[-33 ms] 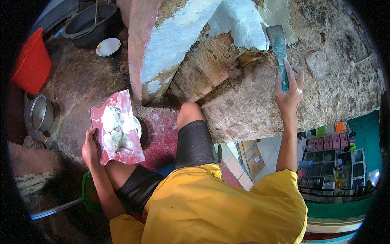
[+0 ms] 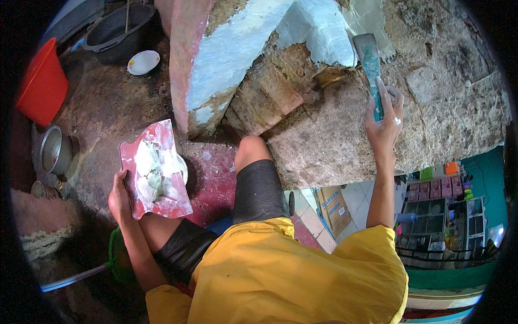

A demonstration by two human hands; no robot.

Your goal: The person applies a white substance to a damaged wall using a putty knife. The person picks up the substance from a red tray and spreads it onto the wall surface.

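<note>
My left hand point(image 2: 120, 197) grips the edge of a red board point(image 2: 181, 202) smeared with white paste. A thick mound of the white putty point(image 2: 149, 171) lies on its middle. On the other side, my right hand point(image 2: 385, 116) is closed round the green handle of a putty knife point(image 2: 370, 56), with one finger laid along it. The knife's wide blade points away from me and is close to the edge of a pale blue-white coating point(image 2: 326, 40) on the rough wall point(image 2: 345, 129). Whether the blade touches the surface I cannot tell. White paste marks a finger of my right hand.
Bare brickwork point(image 2: 270, 102) shows below the coated edge. To the far left are a black basin point(image 2: 102, 46), a white plate point(image 2: 143, 62), a red bucket point(image 2: 46, 83) and a metal pot point(image 2: 56, 150). A cardboard box point(image 2: 335, 209) and shelves point(image 2: 431, 216) lie beyond the wall.
</note>
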